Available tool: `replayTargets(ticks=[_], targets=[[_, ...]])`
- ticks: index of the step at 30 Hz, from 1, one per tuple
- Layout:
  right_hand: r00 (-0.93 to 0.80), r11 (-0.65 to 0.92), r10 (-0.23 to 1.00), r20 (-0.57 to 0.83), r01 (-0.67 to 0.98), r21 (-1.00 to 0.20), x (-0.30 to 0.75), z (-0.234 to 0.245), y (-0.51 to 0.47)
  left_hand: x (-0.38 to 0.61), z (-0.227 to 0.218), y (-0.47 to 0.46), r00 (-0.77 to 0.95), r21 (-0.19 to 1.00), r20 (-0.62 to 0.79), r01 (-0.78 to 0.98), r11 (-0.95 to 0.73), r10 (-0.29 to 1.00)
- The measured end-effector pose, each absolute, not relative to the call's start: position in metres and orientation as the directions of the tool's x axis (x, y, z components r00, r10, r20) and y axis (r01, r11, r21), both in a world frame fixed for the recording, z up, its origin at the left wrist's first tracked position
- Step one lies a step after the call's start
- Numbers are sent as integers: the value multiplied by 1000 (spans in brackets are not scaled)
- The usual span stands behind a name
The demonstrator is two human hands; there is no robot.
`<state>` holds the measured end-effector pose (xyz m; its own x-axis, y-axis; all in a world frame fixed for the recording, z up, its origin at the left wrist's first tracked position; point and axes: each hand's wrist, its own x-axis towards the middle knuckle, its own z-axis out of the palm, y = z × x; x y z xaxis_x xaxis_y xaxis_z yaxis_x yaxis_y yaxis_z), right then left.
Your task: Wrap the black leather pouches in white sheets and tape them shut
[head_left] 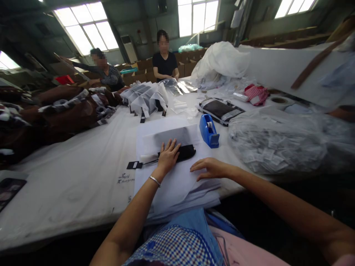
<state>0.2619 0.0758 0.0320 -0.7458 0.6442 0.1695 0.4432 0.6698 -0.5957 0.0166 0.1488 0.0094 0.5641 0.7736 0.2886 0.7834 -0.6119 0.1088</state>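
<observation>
My left hand (168, 156) lies flat with fingers stretched out on a long black item (186, 151) that rests on a stack of white paper sheets (177, 184). A black tag (134, 165) on a string trails from that item to the left. My right hand (210, 168) rests palm down on the paper just right of the black item, fingers loosely extended, holding nothing. Part of the white sheet (172, 137) is folded up behind the item.
A blue tape dispenser (209, 130) stands right of the paper. A big clear bag of small packets (277, 144) fills the right side. Brown goods (55, 114) pile up at left. A phone (9, 188) lies at far left. Two people work at the far end.
</observation>
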Motion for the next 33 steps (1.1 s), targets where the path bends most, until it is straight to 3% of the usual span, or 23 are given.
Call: replayTargets(ticks=[3, 11, 16, 22, 25, 28, 33], targets=[[-760, 703, 627, 168, 460, -542, 260, 21, 67, 17, 10, 151, 564, 124, 284, 781, -612, 776], [-615, 636, 747, 251, 552, -539, 250, 16, 71, 17, 17, 152, 553, 185, 256, 776, -602, 792], [-492, 532, 837, 240, 624, -573, 235, 38, 99, 13, 51, 173, 582, 355, -6, 762, -542, 813], [-343, 388, 921, 183, 785, -482, 220, 66, 148, 0, 101, 198, 751, 393, -168, 645, -655, 639], [-287, 361, 931, 226, 819, -446, 218, 72, 161, -2, 105, 200, 754, 347, -152, 646, -680, 639], [-242, 366, 914, 326, 839, -403, 218, 69, 155, 0, 94, 200, 690, 285, -64, 705, -649, 721], [-502, 675, 681, 533, 713, -190, 219, 48, 120, 2, 81, 203, 603, 262, 57, 760, -595, 795]])
